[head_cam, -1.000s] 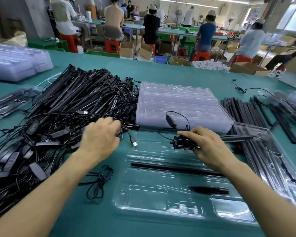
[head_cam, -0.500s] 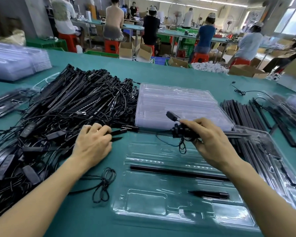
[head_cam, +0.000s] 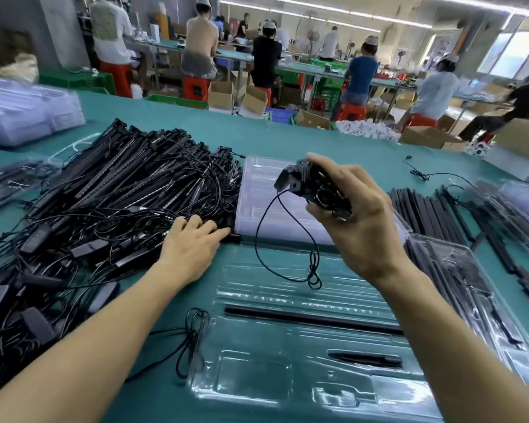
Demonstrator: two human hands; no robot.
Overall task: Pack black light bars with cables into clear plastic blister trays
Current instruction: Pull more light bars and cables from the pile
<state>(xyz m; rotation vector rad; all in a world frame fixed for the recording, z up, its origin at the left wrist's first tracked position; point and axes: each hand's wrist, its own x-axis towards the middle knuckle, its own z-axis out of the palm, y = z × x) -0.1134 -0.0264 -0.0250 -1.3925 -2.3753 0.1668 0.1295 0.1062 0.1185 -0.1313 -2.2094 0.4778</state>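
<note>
The light bar (head_cam: 310, 184) is held up in the air above the far edge of the open tray (head_cam: 251, 380), in front of the stack of clear trays (head_cam: 257, 184). Only its black end and a bunch of wound wire show, since the rest is hidden behind the right hand (head_cam: 358, 215). That hand has its fingers and thumb curled tight round the bar. From the bar end a thin cable (head_cam: 258, 239) droops in a long loop and ends in a small coil just over the open tray. Whether the coil touches the plastic cannot be told. The open tray lies flat on the green table (head_cam: 318, 141), nearest the person. One long black bar (head_cam: 312, 320) sits in a slot across its middle, and a short black piece (head_cam: 367, 360) lies in a lower slot to the right. Just left of the tray a loose coiled cable (head_cam: 193, 340) lies on the table, its end touching the tray's edge. The left hand (head_cam: 193, 245) rests on the near edge of the pile of bars (head_cam: 119, 193). Its fingers lie fairly straight and spread over the black rods and wires, with the fingertips beside the tray stack. To the right lie a row of bare bars (head_cam: 425, 209) and a filled tray (head_cam: 458, 285). More clear trays (head_cam: 22, 114) are stacked at the far left. Beyond the table, people (head_cam: 266, 53) sit on red stools at other benches.
</note>
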